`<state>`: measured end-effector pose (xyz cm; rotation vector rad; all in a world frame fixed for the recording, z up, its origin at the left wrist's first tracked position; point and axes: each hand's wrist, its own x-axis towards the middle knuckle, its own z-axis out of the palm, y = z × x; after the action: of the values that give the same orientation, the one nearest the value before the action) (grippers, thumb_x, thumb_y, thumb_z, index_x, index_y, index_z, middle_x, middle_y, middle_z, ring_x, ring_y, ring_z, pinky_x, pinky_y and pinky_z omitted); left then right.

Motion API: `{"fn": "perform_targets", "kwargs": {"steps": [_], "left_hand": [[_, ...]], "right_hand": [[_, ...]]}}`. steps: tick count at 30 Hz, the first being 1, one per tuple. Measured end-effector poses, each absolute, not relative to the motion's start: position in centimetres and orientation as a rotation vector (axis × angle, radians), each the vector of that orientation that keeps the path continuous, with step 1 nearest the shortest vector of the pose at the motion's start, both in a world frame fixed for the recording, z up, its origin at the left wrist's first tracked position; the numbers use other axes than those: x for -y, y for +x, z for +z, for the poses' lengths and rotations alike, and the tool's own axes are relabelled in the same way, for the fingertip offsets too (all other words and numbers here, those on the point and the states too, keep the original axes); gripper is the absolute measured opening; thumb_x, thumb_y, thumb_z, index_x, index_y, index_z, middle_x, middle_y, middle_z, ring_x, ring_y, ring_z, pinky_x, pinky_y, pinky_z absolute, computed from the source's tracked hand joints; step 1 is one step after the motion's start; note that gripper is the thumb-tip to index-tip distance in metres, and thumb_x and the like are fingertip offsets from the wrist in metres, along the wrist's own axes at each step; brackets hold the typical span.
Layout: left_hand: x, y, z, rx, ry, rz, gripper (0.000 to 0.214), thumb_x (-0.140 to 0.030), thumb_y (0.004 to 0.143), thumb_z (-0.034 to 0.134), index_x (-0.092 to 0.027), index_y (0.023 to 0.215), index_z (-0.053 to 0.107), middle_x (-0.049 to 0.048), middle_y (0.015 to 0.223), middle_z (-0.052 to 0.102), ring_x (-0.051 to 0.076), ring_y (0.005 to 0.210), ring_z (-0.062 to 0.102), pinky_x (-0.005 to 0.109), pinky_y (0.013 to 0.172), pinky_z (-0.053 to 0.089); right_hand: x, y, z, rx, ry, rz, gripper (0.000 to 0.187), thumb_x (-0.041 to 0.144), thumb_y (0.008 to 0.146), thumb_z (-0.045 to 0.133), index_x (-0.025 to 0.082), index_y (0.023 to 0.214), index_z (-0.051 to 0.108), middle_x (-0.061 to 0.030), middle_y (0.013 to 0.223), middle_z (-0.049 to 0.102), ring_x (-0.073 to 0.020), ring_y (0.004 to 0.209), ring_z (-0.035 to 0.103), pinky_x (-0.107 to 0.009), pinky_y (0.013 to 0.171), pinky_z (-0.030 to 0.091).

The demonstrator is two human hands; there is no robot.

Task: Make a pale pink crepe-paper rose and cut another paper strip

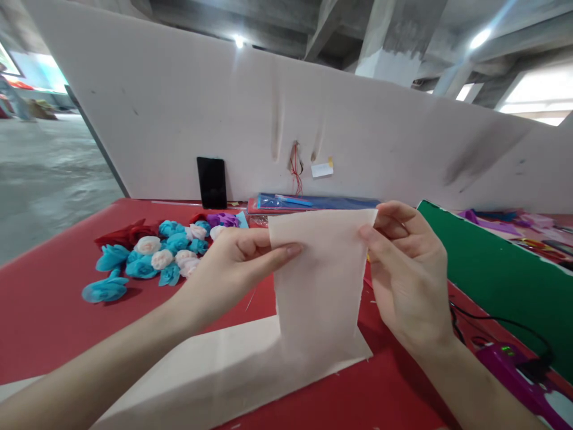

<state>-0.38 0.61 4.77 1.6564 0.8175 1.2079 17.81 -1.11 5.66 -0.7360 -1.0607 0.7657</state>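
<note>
A pale cream strip of thin fabric or paper [320, 280] hangs upright between my hands, its lower end meeting a longer strip of the same material [215, 376] on the red table. Whether the two are one piece, I cannot tell. At the upper left edge, my left hand [246, 257] pinches the strip, thumb in front and fingers behind. My right hand [405, 269] grips the top right corner between thumb and fingertips. Left of my left hand lies a cluster of handmade flowers [168, 248] in blue, cream, purple and dark red.
A white partition [215, 107] stands behind the red table [45, 304], with a black phone [212, 182] leaning on it. Flat blue packets [340, 203] lie along its foot. On the right are a green divider [483, 269] and a purple device [514, 370] with black cables.
</note>
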Motion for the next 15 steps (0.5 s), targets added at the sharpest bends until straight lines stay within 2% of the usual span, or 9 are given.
{"fn": "perform_targets", "kwargs": {"steps": [6, 11, 15], "left_hand": [[-0.43, -0.33, 5.02, -0.867, 1.63, 1.159, 0.012, -0.028, 0.08, 0.067, -0.027, 0.072, 0.077, -0.0051, 0.08, 0.078, 0.018, 0.085, 0.073, 0.019, 0.068, 0.059], [-0.34, -0.46, 4.93, -0.924, 1.654, 1.151, 0.013, -0.035, 0.079, 0.068, -0.027, 0.079, 0.077, -0.003, 0.076, 0.077, 0.019, 0.078, 0.072, 0.022, 0.066, 0.059], [-0.36, -0.61, 4.87, -0.917, 1.661, 1.148, 0.015, -0.034, 0.08, 0.066, -0.026, 0.072, 0.076, -0.0038, 0.074, 0.077, 0.019, 0.08, 0.072, 0.021, 0.065, 0.058]], "right_hand": [[1.28, 17.86, 5.61, 1.087, -0.75, 0.737, 0.025, 0.01, 0.064, 0.074, 0.026, 0.081, 0.066, 0.0047, 0.073, 0.062, -0.009, 0.069, 0.058, -0.021, 0.067, 0.053], [1.32, 17.83, 5.72, 1.097, -0.796, 0.728, 0.025, 0.012, 0.063, 0.075, 0.027, 0.081, 0.064, 0.0026, 0.075, 0.061, -0.0125, 0.071, 0.059, -0.026, 0.067, 0.054], [1.35, 17.78, 5.84, 1.098, -0.834, 0.704, 0.024, 0.015, 0.062, 0.074, 0.028, 0.079, 0.063, 0.0011, 0.075, 0.061, -0.0153, 0.071, 0.059, -0.03, 0.066, 0.055]]}}
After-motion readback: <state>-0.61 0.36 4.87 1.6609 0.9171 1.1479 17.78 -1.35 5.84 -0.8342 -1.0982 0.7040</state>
